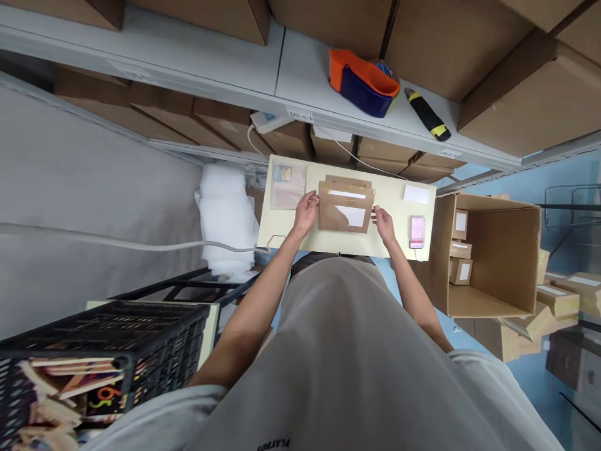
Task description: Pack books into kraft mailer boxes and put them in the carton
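Observation:
A brown cardboard box (pixel 333 216) with white labels is on the pale table (pixel 291 241), between my two hands. My left hand (pixel 307 212) has its bent fingers at the box's left edge. At the right edge, the curled fingers of my right hand (pixel 383 224) meet the box. Clear tape shines along its upper part. Behind the box, part of another brown cardboard piece (pixel 347 181) shows. A clear plastic bag (pixel 287 194) with a small printed item lies left of my left hand. To the right are a phone (pixel 416 232) and a white paper slip (pixel 416 193).
A shelf above holds an orange and blue tape dispenser (pixel 361 84), a box cutter (pixel 427 114) and cartons. On the right, a large open carton (pixel 498 250) contains small labelled boxes. White wrapping (pixel 225 219) stands left; a black crate (pixel 159 351) sits lower left.

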Available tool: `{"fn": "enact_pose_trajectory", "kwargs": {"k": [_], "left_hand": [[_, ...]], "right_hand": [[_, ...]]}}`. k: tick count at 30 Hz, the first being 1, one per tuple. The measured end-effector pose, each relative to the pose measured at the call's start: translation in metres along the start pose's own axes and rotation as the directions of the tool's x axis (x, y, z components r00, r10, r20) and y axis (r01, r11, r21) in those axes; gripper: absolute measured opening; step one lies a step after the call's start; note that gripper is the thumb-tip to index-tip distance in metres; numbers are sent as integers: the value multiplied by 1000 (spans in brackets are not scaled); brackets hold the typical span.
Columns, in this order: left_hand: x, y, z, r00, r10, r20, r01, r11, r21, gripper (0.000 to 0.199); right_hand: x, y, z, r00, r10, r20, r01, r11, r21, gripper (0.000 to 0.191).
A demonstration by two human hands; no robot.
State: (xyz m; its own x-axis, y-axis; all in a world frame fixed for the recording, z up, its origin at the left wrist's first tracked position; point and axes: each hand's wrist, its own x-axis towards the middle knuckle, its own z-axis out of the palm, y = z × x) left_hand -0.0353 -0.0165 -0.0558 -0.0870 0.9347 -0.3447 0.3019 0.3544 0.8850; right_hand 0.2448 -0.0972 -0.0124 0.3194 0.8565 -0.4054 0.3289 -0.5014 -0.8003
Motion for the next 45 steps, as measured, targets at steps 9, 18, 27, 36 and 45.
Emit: {"fn": "enact_pose_trajectory", "kwargs": {"k": [9,18,27,36,45], "left_hand": [[-56,-1,-27,994,-85,71,87,996,-32,46],[-43,14,4,996,87,30,-92,925,368,88],[-38,26,9,998,68,17,-68,881,469,75],[-42,12,-40,985,-3,-173,74,911,406,16],[-16,11,-46,990,-87,-115,111,969,219,12]], "right_hand": [[-41,6,3,998,50,46,-54,996,71,88],[-22,-5,19,998,-1,-58,-12,972,-236,84],[-21,-25,22,993,6,-121,-51,927,-373,69],[-40,-3,-11,990,70,-121,-103,950,-293,15],[-27,-29,-15,977,-37,-210,-25,958,-284,17]]}}
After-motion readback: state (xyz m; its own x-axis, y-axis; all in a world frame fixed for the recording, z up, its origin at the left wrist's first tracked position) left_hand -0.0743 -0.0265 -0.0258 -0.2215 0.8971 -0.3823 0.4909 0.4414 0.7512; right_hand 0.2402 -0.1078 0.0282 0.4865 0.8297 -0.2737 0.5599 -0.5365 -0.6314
